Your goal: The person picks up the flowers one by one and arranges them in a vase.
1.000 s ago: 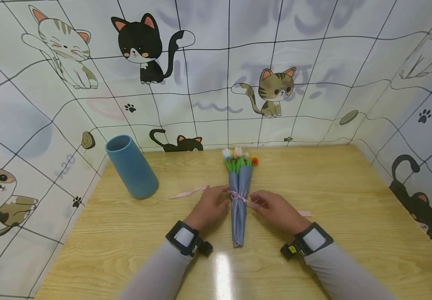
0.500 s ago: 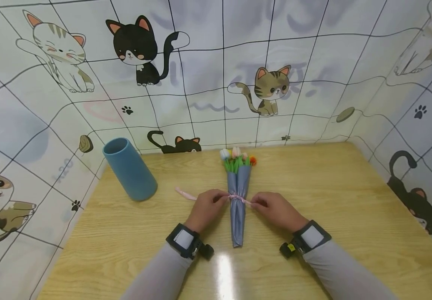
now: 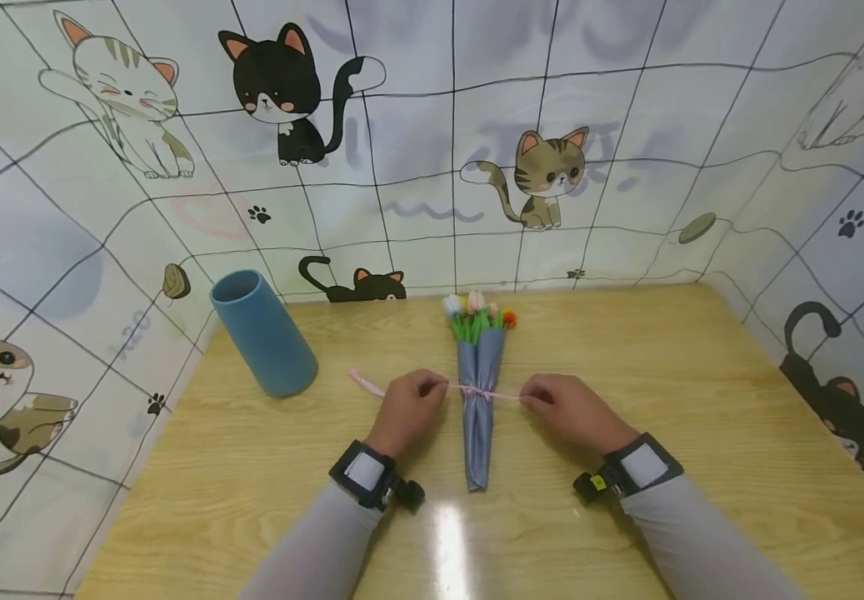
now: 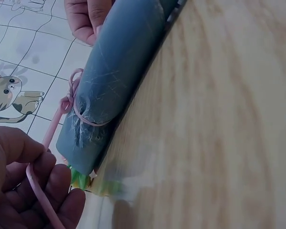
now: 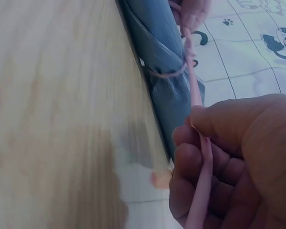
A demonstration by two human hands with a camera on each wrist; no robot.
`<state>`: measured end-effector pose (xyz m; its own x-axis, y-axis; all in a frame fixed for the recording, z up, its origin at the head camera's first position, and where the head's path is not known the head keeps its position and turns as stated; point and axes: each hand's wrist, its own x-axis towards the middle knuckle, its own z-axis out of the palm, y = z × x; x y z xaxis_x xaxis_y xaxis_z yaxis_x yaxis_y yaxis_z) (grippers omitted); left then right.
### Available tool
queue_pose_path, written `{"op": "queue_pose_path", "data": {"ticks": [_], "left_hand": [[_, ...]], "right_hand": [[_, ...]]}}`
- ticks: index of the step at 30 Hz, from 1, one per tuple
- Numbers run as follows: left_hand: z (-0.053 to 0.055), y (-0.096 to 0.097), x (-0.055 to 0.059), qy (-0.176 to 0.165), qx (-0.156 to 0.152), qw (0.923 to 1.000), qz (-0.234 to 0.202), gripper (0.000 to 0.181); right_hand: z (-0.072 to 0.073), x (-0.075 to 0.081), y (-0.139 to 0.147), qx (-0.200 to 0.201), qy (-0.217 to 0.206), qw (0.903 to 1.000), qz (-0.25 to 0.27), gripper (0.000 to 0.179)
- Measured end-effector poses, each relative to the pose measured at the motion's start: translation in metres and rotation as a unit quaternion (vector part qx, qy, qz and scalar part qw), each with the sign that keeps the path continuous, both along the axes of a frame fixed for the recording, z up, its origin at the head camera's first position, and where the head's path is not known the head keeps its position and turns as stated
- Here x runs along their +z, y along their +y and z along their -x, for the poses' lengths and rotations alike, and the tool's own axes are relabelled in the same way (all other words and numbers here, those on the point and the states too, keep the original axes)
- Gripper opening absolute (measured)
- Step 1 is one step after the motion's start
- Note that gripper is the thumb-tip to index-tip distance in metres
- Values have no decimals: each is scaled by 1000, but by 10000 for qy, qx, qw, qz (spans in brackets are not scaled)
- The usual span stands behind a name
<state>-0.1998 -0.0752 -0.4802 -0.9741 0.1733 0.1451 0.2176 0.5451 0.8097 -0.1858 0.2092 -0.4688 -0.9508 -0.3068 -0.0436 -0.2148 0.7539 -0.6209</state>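
A bouquet of tulips in blue-grey wrapping paper lies on the table, its blooms toward the wall. Round its middle runs a pink ribbon, with a knot on the upper side in the left wrist view. My left hand pinches one ribbon end between thumb and forefinger, left of the bouquet. On the other side my right hand pinches the opposite end, which stretches straight from the knot. Loose ribbon trails past the left hand and, in the right wrist view, across the right hand's curled fingers.
A blue cylindrical vase stands at the back left of the wooden table. Behind and beside the table hang white sheets with a grid and printed cats.
Both hands have moved apart, away from the bouquet, the right one farther. The ribbon between them and the knot is now longer and taut. Bouquet and vase stay put.
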Motion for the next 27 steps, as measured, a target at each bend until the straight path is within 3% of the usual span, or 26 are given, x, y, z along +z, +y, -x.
{"op": "queue_pose_path", "data": {"ticks": [7,15,19,27], "left_hand": [[4,-3,0,-19,273,9996,23,15],[6,-12,5,-413,548,9976,13,15],[8,-16,5,-506,504,9974,50,16],[8,-21,10,-626,377,9973,89,15]], "right_hand": [[6,5,12,68,-112,9996,-235,9],[9,14,19,206,-219,9988,-383,9],[11,15,22,205,-307,9984,-425,9],[10,17,29,380,-5,9982,-455,8]]}}
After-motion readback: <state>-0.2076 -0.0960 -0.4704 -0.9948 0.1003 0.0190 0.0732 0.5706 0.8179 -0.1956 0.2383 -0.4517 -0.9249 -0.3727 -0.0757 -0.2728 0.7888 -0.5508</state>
